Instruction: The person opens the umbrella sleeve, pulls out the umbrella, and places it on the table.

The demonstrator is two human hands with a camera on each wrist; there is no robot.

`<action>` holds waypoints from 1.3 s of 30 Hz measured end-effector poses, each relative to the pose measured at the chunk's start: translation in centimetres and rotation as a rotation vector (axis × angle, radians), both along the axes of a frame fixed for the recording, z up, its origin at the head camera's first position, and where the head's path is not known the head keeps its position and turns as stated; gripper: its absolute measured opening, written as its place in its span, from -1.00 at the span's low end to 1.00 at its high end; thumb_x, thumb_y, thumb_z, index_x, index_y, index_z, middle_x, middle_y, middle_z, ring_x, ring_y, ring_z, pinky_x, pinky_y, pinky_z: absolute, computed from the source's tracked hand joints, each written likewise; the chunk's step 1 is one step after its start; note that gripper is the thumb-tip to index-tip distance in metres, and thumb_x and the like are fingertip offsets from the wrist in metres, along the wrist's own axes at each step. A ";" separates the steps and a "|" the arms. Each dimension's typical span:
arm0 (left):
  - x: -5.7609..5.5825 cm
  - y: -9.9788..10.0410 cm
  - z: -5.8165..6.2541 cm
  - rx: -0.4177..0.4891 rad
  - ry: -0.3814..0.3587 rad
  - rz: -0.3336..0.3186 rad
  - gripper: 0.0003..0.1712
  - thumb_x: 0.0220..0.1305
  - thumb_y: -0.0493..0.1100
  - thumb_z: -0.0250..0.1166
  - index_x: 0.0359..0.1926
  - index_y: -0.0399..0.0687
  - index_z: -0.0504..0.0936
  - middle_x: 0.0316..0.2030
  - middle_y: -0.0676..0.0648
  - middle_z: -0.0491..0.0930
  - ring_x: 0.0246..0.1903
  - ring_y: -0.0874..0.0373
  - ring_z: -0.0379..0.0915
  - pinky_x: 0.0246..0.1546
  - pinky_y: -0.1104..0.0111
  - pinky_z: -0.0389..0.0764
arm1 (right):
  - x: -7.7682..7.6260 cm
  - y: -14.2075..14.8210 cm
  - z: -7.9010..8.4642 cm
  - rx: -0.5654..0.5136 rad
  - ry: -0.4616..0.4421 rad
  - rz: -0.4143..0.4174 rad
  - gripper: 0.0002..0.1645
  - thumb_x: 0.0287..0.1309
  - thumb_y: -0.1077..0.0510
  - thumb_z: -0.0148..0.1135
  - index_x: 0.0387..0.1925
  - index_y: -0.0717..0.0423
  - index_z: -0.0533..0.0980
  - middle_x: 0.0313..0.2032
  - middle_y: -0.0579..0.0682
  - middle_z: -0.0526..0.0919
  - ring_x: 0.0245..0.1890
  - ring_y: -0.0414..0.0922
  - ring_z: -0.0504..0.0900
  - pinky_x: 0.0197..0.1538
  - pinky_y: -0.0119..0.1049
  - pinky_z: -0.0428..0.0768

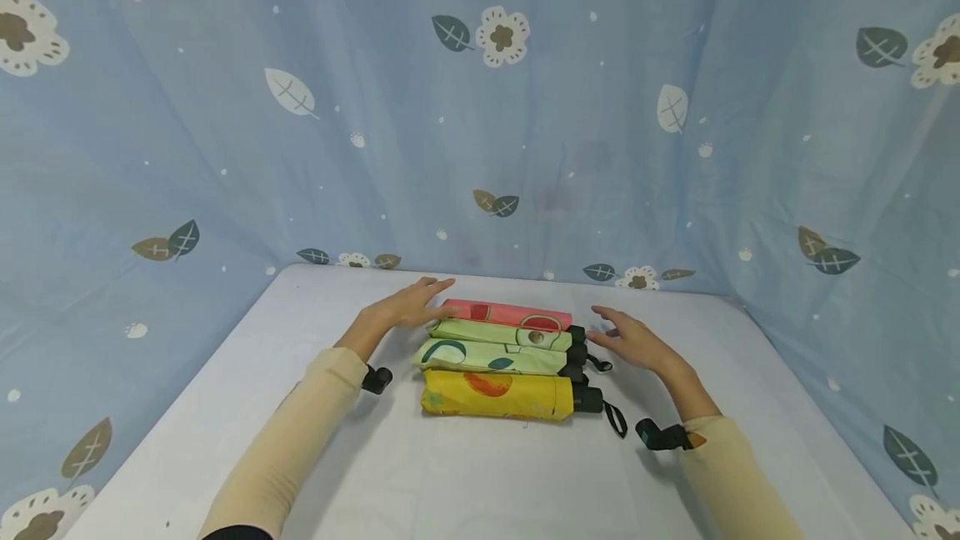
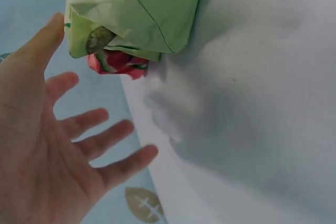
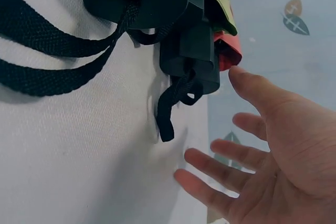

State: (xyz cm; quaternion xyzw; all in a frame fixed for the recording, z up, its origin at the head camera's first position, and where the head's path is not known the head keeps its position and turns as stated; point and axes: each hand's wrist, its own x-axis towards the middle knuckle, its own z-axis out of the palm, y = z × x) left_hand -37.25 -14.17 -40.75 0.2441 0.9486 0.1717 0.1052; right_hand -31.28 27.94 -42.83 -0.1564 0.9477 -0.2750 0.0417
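Note:
Several folded umbrellas lie side by side across the white table, their black handles pointing right. Nearest is a yellow umbrella (image 1: 498, 396) with an orange fruit print; behind it come a pale green umbrella (image 1: 480, 355), a green avocado-print umbrella (image 1: 498, 332) and, farthest back, a red watermelon-print umbrella (image 1: 517, 314). My left hand (image 1: 408, 304) is at the left ends of the back umbrellas, fingers spread and palm facing them; whether the thumb touches cannot be told. Beside the handles on the right, my right hand (image 1: 633, 342) has its fingers extended and holds nothing.
A blue curtain (image 1: 495, 123) with leaf and flower prints encloses the white table (image 1: 525, 473) at the back and sides. Wrist straps (image 1: 617, 421) hang from the handles on the right. Each wrist wears a small black camera (image 1: 377, 379).

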 end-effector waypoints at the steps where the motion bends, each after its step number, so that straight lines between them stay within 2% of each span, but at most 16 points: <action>1: -0.2 0.0 -0.1 0.006 -0.006 -0.013 -0.14 0.42 0.30 0.02 0.56 0.10 -0.01 0.51 -0.28 -0.01 0.48 -0.28 -0.05 0.37 -0.26 0.08 | -0.2 -0.1 -0.1 -0.003 -0.003 0.004 -0.18 0.39 -0.15 0.08 0.46 0.23 0.15 0.40 0.33 0.27 0.19 0.34 0.50 0.15 0.21 0.50; 4: -0.7 0.1 -0.3 0.025 -0.016 -0.056 -0.17 0.43 0.25 0.05 0.55 0.03 0.04 0.48 -0.26 0.12 0.44 -0.25 0.07 0.36 -0.21 0.14 | -0.4 -0.4 -0.2 -0.009 0.000 0.031 -0.22 0.39 -0.14 0.08 0.42 0.25 0.22 0.36 0.31 0.34 0.18 0.32 0.51 0.13 0.17 0.53; 9: -1.5 0.1 -0.5 0.066 -0.033 -0.104 -0.21 0.42 0.15 0.13 0.51 -0.07 0.14 0.38 -0.30 0.29 0.24 -0.23 0.40 0.25 -0.09 0.39 | -0.8 -0.7 -0.3 -0.022 0.013 0.079 -0.35 0.40 -0.05 0.11 0.31 0.31 0.37 0.22 0.32 0.51 0.14 0.26 0.56 0.12 0.10 0.56; 12: -2.1 0.2 -0.5 0.100 -0.031 -0.142 -0.27 0.42 0.05 0.18 0.48 -0.10 0.22 0.32 -0.33 0.37 0.17 -0.21 0.48 0.19 -0.01 0.49 | -1.1 -0.8 -0.3 -0.009 0.016 0.083 -0.41 0.39 -0.03 0.12 0.26 0.31 0.43 0.16 0.28 0.57 0.11 0.21 0.58 0.12 0.09 0.56; 15: -2.5 0.3 -0.4 0.132 -0.028 -0.168 -0.34 0.39 -0.01 0.23 0.42 -0.11 0.32 0.25 -0.31 0.46 0.15 -0.19 0.51 0.11 0.04 0.55 | -1.4 -0.7 -0.4 -0.016 0.003 0.071 -0.44 0.38 -0.01 0.14 0.22 0.32 0.46 0.12 0.26 0.61 0.10 0.19 0.59 0.12 0.08 0.56; 19: -2.8 0.7 -0.2 0.136 -0.035 -0.155 -0.40 0.35 -0.02 0.27 0.36 -0.07 0.43 0.21 -0.24 0.53 0.11 -0.11 0.51 0.00 0.15 0.58 | -1.7 -0.4 -0.6 -0.042 -0.018 0.071 -0.46 0.36 0.02 0.16 0.21 0.31 0.48 0.10 0.25 0.62 0.09 0.17 0.60 0.12 0.06 0.56; 25: -3.2 1.2 -0.1 0.113 -0.103 -0.113 -0.44 0.35 0.01 0.27 0.33 0.01 0.48 0.22 -0.20 0.52 -0.21 0.07 0.54 -0.27 0.35 0.58 | -2.0 -0.2 -0.7 -0.079 -0.043 0.084 -0.46 0.33 0.02 0.21 0.19 0.28 0.51 0.08 0.24 0.64 0.05 0.13 0.61 0.06 0.03 0.59; 32: -3.3 1.7 0.2 0.080 -0.217 -0.101 -0.47 0.38 0.04 0.22 0.33 0.08 0.48 0.18 -0.13 0.52 -0.21 0.15 0.48 -0.26 0.31 0.62 | -2.8 -0.3 -1.2 -0.080 -0.082 0.092 -0.45 0.36 -0.01 0.16 0.23 0.25 0.49 0.11 0.25 0.61 0.09 0.15 0.58 0.07 0.02 0.58; 39: -3.3 2.2 0.5 0.051 -0.234 -0.123 -0.44 0.40 0.03 0.20 0.37 0.09 0.42 0.16 -0.12 0.50 -0.29 0.05 0.50 -0.23 0.19 0.63 | -3.6 -0.3 -1.4 -0.101 -0.150 0.075 -0.43 0.41 0.02 0.10 0.30 0.29 0.40 0.15 0.30 0.57 -0.10 0.01 0.59 -0.22 -0.23 0.57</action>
